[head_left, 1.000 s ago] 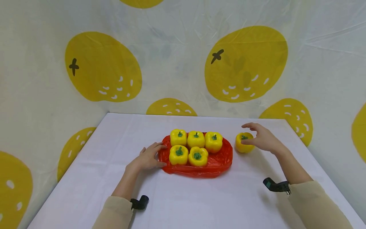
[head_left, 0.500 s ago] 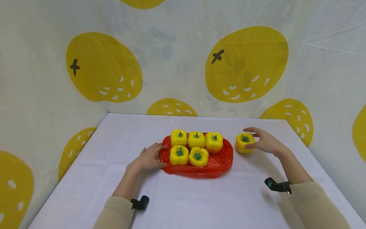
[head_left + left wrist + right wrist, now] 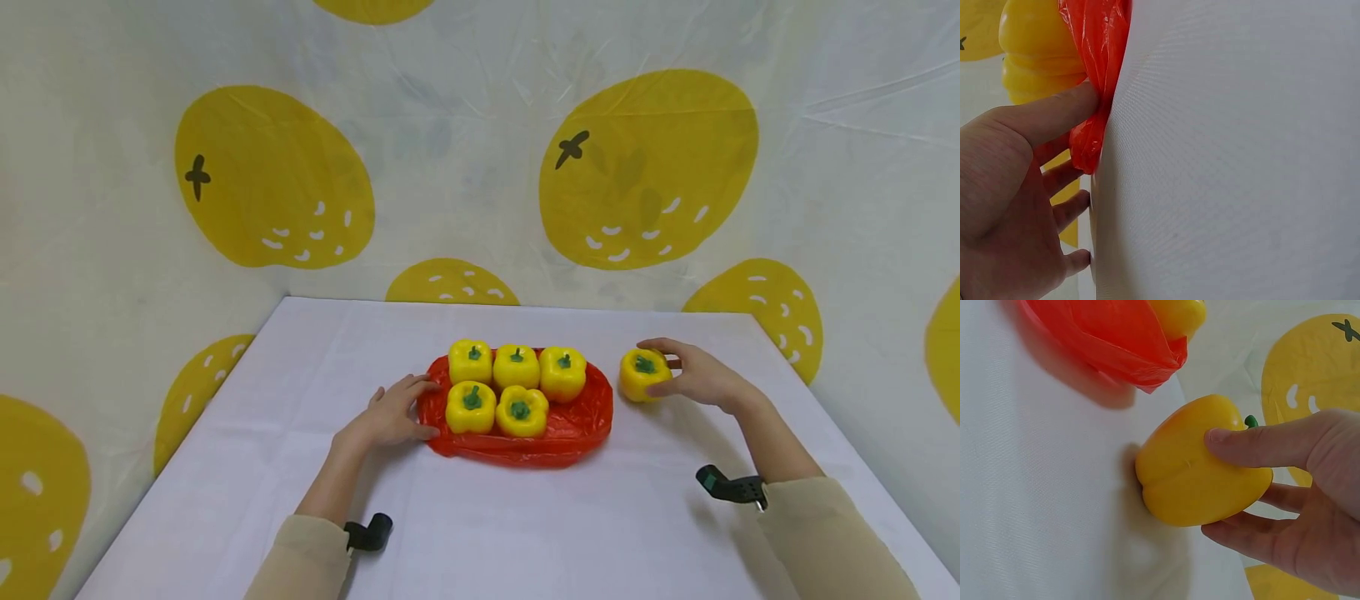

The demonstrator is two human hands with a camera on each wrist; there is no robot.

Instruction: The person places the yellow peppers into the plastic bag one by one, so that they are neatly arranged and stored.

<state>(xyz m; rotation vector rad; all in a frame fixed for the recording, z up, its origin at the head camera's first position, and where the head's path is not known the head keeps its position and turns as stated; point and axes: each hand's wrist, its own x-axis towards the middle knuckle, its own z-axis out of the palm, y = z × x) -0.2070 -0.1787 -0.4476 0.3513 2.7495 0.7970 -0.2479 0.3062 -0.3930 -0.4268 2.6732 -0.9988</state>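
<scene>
A yellow bell pepper (image 3: 639, 377) with a green stem stands upright on the white table, right of a red plastic bag (image 3: 573, 421). My right hand (image 3: 697, 377) holds this pepper from its right side. In the right wrist view the thumb presses the pepper's (image 3: 1188, 469) near side, and fingers reach round behind and beneath it. My left hand (image 3: 390, 412) rests at the bag's left end, fingers spread. Its thumb touches the red plastic (image 3: 1100, 56) in the left wrist view; some fingertips lie by the table surface. Several yellow bell peppers (image 3: 470, 408) sit in the spread-open bag.
The white-covered table (image 3: 525, 533) ends at a pale curtain (image 3: 465, 167) printed with large yellow fruit. Inside the bag, a patch of bare red plastic shows at the front right. Black wrist cameras (image 3: 731, 486) stick out from both sleeves.
My right hand has come down and closed in on the lone pepper from the right, its thumb shifting from over the top to the side. The left hand and bag stay put.
</scene>
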